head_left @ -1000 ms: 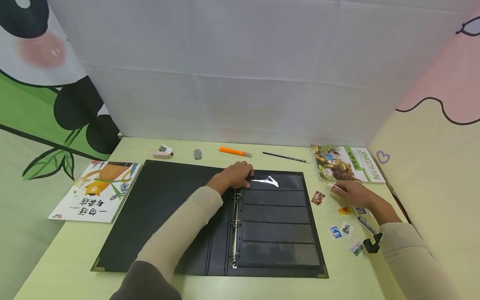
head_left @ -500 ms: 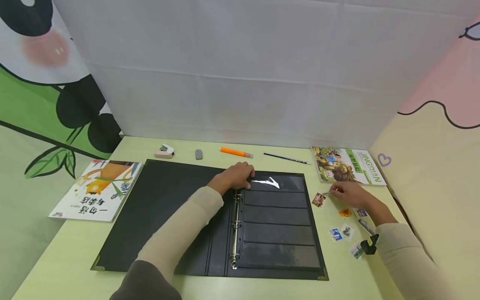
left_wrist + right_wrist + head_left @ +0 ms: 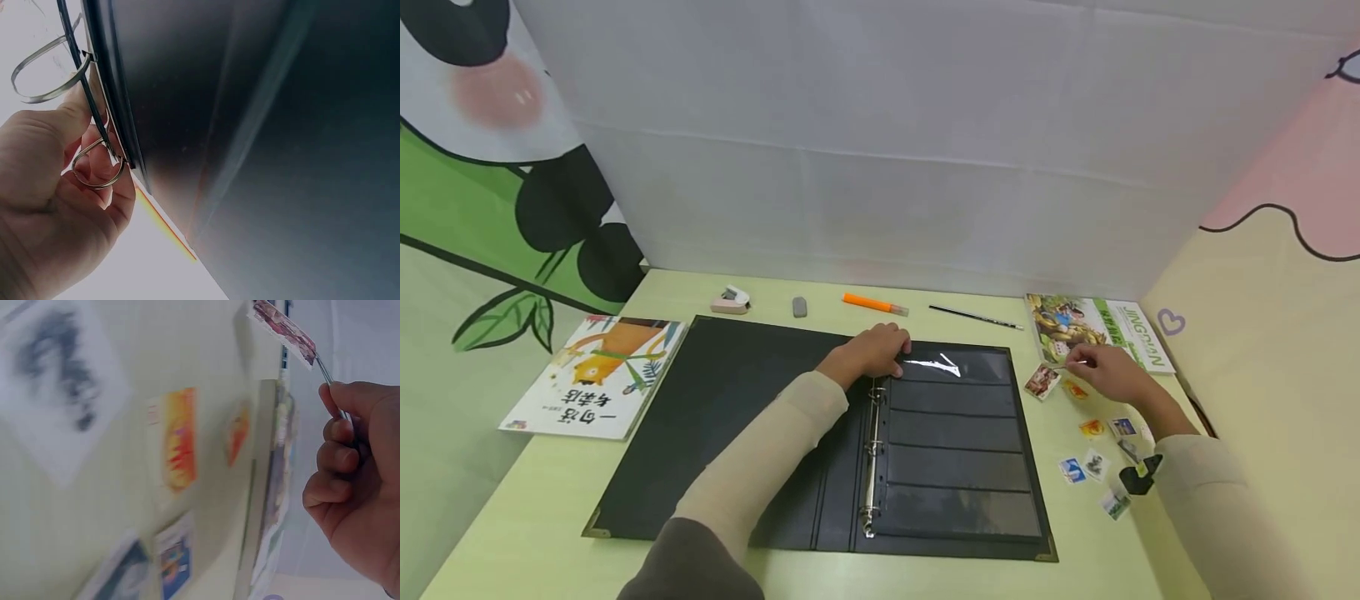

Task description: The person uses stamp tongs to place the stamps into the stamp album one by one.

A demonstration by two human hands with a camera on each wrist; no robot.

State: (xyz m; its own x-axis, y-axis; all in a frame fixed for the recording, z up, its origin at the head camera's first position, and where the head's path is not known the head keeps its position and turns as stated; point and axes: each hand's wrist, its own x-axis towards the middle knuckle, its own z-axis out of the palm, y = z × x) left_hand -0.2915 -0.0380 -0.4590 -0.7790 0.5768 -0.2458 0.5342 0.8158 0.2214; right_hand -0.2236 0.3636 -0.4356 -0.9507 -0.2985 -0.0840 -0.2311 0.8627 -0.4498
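Observation:
In the head view a black ring-binder stamp album (image 3: 752, 417) lies spread on the table, with a clear-pocket page (image 3: 955, 429) on its right side. My left hand (image 3: 872, 350) grips the album at the top edge beside the metal rings (image 3: 97, 165), its thumb and fingers curled there. My right hand (image 3: 1108, 375) holds thin metal tweezers (image 3: 328, 372). A brownish-red stamp (image 3: 284, 331) is in the tweezers' tips, raised off the table in the right wrist view. Below it lie several loose stamps, among them an orange one (image 3: 1092, 427) and a blue one (image 3: 1072, 471).
A book (image 3: 595, 375) lies left of the album, another (image 3: 1097, 333) at the back right. Along the back are a stapler (image 3: 731, 301), a grey eraser (image 3: 799, 307), an orange marker (image 3: 875, 304) and a pencil (image 3: 975, 317). A pale wall stands behind.
The right hand has moved the tweezers to the brownish-red stamp and lifted it. A second orange stamp has come into view under that hand. The left hand stays put.

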